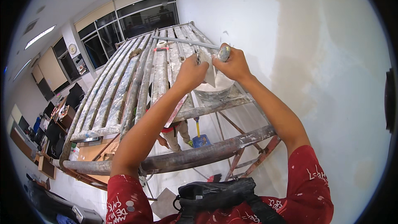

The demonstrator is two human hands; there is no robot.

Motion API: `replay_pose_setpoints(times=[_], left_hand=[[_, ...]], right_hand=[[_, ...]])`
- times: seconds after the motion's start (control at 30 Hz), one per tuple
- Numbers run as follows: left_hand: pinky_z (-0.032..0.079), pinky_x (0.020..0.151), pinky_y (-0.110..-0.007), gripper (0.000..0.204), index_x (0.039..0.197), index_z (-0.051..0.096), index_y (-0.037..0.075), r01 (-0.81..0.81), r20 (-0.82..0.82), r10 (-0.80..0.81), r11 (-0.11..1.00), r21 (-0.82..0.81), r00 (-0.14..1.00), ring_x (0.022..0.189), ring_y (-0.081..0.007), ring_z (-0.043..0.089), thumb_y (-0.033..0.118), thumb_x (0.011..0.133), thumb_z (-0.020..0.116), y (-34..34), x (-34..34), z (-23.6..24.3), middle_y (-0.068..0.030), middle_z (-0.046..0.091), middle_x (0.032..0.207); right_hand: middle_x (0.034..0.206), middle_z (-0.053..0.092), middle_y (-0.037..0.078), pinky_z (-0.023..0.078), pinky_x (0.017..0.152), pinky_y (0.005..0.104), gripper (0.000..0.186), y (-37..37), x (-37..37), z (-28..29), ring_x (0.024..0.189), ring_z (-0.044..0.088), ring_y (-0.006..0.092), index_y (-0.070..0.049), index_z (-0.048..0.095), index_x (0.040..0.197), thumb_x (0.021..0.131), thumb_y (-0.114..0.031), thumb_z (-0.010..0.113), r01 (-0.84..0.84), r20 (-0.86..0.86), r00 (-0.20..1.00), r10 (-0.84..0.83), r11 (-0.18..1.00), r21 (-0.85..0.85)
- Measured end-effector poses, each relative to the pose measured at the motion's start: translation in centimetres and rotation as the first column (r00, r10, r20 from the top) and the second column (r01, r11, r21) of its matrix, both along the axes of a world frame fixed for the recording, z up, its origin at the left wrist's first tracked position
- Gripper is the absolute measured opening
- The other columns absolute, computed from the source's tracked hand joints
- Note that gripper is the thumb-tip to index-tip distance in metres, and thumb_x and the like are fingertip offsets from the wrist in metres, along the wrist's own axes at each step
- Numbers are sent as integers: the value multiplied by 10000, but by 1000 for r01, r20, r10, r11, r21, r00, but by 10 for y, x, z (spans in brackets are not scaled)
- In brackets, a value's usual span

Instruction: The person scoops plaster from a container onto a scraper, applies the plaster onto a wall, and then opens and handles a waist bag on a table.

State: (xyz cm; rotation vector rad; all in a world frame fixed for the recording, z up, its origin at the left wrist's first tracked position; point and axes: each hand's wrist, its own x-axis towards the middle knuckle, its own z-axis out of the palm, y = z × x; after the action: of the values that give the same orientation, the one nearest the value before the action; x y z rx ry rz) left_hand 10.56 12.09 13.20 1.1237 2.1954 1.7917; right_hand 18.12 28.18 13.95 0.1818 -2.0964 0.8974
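My left hand [192, 74] is closed around a slim tool whose dark, smeared end [198, 56] sticks up past the fingers. My right hand [234, 64] grips a tool by its thick, rounded handle [224, 53], whitened with putty. A pale flat scraper blade [210, 76] shows between the hands; which handle it belongs to is hidden. Just below them is a round tub [213, 96] with white putty [219, 82] inside, standing on the scaffold deck. Under my left forearm lies a long flat strip [175, 111] with a red edge.
Paint-spattered scaffold planks [105, 110] stretch ahead, holding a tape roll [161, 44], a red-handled tool [161, 49] and a long metal bar [186, 41]. A patched white wall [265, 29] rises on the right. A scaffold rail [195, 157] crosses before me; below, a person [179, 135] stands near a blue dustpan [201, 141].
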Motion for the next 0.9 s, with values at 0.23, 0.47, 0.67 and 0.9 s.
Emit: replay_pose_setpoints(times=[0.23,0.47,0.67,0.9], left_hand=[[590,596,-396,335,1075,536,-103,95,138,-118,982,164,983,777,-291,672,175,898,479,13,18,4,-219,611,934],[555,722,-420,367,1083,536,-119,40,-169,-56,995,-97,984,858,-374,657,195,912,457,15,0,0,-288,591,967],[499,815,-465,415,1077,510,-169,-63,-165,46,993,-101,985,913,-435,636,204,902,456,18,11,11,-345,610,955],[487,833,-487,455,1088,512,-133,-99,-213,77,991,-91,974,964,-459,628,283,906,493,22,-13,-4,-349,626,987]], right_hand=[[657,627,164,495,586,362,251,10,-12,-12,595,637,241,15,596,845,753,-198,692,19,-83,996,-21,1000,-18],[610,606,152,482,564,360,216,-2,-17,-12,545,607,234,4,561,803,775,-181,669,42,-117,992,-46,998,-36],[589,590,107,461,545,343,219,-4,-11,-10,535,573,177,-16,532,761,781,-183,673,74,-116,989,-87,991,-113],[594,590,103,465,553,342,216,-15,-11,-15,541,566,170,-16,535,764,768,-184,672,-4,-198,980,-10,997,-72]])
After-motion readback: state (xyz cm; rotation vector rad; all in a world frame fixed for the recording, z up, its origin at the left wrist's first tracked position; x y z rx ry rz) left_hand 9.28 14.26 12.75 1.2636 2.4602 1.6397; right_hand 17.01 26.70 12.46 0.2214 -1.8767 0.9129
